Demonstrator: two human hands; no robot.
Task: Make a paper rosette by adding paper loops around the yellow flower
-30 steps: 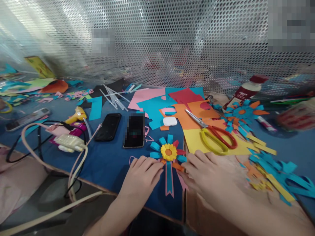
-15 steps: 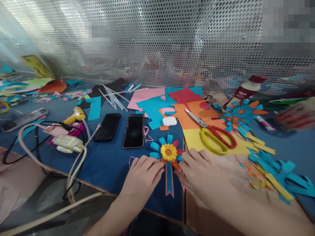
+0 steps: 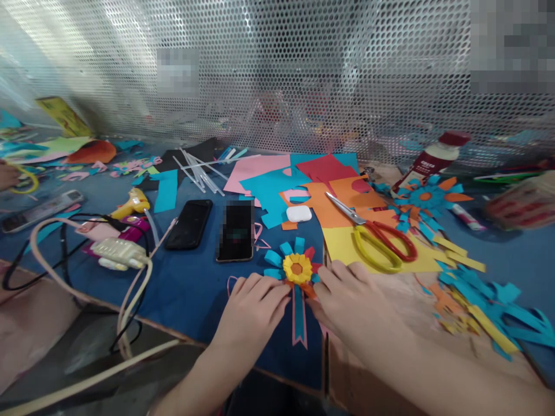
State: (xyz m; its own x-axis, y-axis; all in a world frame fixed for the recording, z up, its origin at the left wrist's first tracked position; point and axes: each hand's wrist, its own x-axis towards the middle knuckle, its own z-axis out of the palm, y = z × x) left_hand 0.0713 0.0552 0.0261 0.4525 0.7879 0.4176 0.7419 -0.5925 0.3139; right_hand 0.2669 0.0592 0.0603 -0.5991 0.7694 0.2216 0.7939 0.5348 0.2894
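Observation:
A paper flower (image 3: 297, 268) with a yellow and orange centre, blue loops and red and orange petals lies on the blue table between my hands. From its lower side hangs a blue ribbon tail (image 3: 299, 318) edged in pink, notched at the end. My left hand (image 3: 260, 297) is closed at the flower's lower left, thumb and fingers pinching its edge. On the other side my right hand (image 3: 347, 292) is closed on the lower right petals. Its fingertips are partly hidden behind the knuckles.
Scissors (image 3: 364, 225) with red and yellow handles lie on coloured paper (image 3: 342, 242). Two phones (image 3: 189, 224), a white case (image 3: 299, 214), glue sticks (image 3: 202, 170), a glue gun (image 3: 132, 202) and a power strip (image 3: 119, 252) with cables are nearby. A bottle (image 3: 433, 159) stands at right.
My right hand has shifted slightly left, closer in on the flower. At the far left edge, another person's hand with yellow-handled scissors has come into view.

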